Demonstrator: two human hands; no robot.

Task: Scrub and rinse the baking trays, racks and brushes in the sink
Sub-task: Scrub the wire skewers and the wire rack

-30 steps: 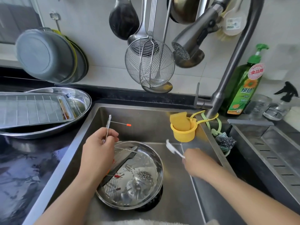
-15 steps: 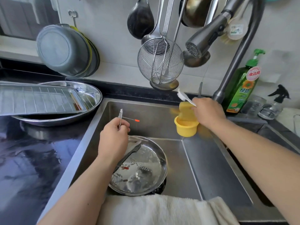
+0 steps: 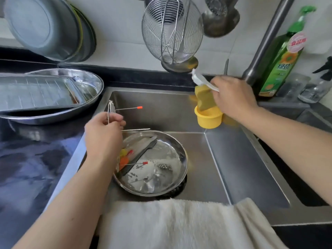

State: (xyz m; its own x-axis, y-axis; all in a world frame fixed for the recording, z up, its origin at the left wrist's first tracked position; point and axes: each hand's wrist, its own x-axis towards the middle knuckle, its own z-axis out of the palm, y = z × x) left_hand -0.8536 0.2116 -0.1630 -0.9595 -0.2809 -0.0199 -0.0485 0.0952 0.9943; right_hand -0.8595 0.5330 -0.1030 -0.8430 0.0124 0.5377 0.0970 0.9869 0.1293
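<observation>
At the far left of the counter I see an oval steel tray (image 3: 93, 97) with a flat baking tray (image 3: 36, 92) lying across it, and grey basins (image 3: 45, 26) leaning on the wall behind. My left hand (image 3: 103, 139) hovers over the sink's left edge, fingers pinched round a bundle of thin metal skewers (image 3: 110, 112) that stand upright, one wire with an orange tip (image 3: 139, 107) sticking out to the right. Just below that hand a round steel pan (image 3: 161, 177) sits on the sink (image 3: 242, 168) floor near the left wall, holding a dark flat tool and more red-tipped wires. A white towel (image 3: 179, 225) drapes over the sink's near edge. A wire strainer (image 3: 170, 31) hangs on the wall above the sink's back edge. My right hand (image 3: 233, 97) is at the sink's back right corner, grasping a white brush (image 3: 199, 79) and touching the yellow sponge (image 3: 204, 99) standing in a yellow cup (image 3: 208, 119). Right of the tap pipe (image 3: 265, 40) stands a green soap bottle (image 3: 282, 58).
</observation>
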